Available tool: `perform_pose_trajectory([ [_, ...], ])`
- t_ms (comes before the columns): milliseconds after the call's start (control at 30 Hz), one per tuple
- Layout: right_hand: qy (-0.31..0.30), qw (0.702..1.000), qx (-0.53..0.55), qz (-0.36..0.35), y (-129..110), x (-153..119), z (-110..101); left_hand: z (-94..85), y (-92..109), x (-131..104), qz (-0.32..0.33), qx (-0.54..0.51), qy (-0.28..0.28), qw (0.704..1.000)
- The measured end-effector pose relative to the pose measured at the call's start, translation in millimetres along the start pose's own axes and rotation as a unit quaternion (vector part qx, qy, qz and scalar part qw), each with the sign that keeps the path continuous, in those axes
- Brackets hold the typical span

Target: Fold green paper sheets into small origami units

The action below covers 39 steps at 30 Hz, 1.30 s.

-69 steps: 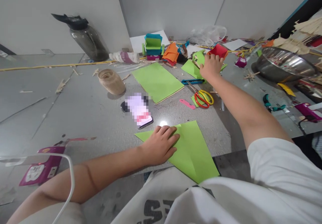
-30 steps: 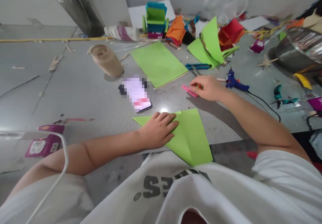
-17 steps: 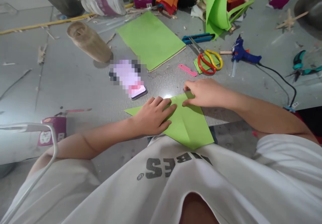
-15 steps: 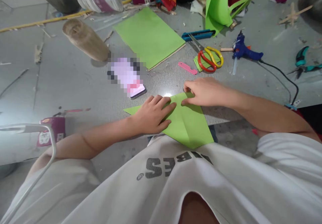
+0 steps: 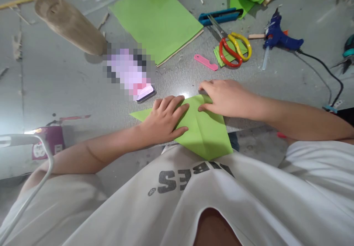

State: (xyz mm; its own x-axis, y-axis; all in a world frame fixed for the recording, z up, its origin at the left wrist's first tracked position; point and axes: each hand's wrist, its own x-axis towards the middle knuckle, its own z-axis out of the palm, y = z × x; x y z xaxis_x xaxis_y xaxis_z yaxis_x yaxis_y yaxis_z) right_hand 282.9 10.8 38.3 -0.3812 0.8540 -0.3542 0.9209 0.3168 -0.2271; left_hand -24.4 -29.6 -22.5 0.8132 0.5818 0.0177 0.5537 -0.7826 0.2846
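A creased green sheet of paper (image 5: 206, 137) lies at the table's near edge, its lower part hanging over toward the shirt. One pointed corner sticks out to the left. My left hand (image 5: 166, 120) rests flat on it with the fingers spread, pressing the left half and hiding part of it. At the sheet's upper right edge is my right hand (image 5: 226, 97). Its thumb touches the paper, while the curled forefinger reaches the table just beyond the edge; thumb and forefinger are apart. The remaining right fingers are partly hidden.
Beyond the hands lie a phone (image 5: 129, 70), a larger green sheet (image 5: 157, 21), a pink plastic piece (image 5: 206, 62), scissors (image 5: 231, 50) on small green pieces and a blue cutter (image 5: 219, 16). A blue glue gun (image 5: 282, 34) trails its cord right. A wooden cylinder (image 5: 72, 24) stands left.
The camera view has tilted down and come closer, so the far objects shift up and outward. Both hands stay nearly as they were on the green paper.
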Motion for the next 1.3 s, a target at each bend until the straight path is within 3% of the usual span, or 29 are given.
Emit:
perform_pose_trajectory([
  [300,0.007,0.993,0.114,0.007,13,17,-10,5.7,-4,-3,-0.012,-0.007,0.038,0.999],
  [533,0.041,0.992,0.121,0.005,19,22,-5,-4.7,-4,5,0.101,0.024,0.029,0.994],
  [1033,0.07,0.985,0.156,0.005,15,20,3,-8.8,-6,2,0.03,0.014,0.006,0.999],
  [1300,0.077,0.987,0.137,0.02,8,23,1,-9.7,-11,6,0.045,0.035,0.011,0.998],
])
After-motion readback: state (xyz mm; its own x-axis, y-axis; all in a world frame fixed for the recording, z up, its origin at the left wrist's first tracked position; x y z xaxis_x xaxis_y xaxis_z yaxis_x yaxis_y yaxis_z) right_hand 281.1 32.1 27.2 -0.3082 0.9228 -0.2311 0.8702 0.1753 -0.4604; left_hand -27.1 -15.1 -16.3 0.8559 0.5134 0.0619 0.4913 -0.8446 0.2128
